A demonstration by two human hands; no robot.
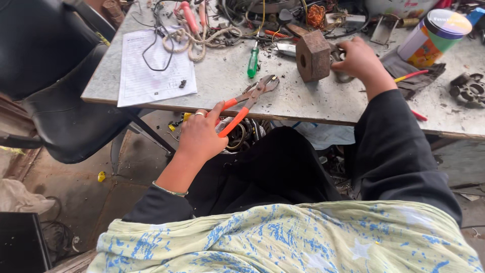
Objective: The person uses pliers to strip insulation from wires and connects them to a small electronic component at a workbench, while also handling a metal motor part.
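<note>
My left hand (pixel 201 135) grips the orange handles of a pair of pliers (pixel 251 97), whose metal jaws rest on the front edge of the grey worktable (pixel 222 81). My right hand (pixel 357 58) is further back on the table, fingers curled around a small metal part (pixel 343 77) beside a rusty square block with a hole (pixel 312 55). What exactly sits in that hand is partly hidden. A wound coil of wire (pixel 242 135) lies in my lap below the pliers.
A printed sheet of paper (pixel 151 65) lies at the table's left. A green-handled screwdriver (pixel 253 61), rope (pixel 194 41), tangled wires, a colourful tin (pixel 432 36) and a dark cloth (pixel 411 78) crowd the back. A black chair (pixel 55 86) stands left.
</note>
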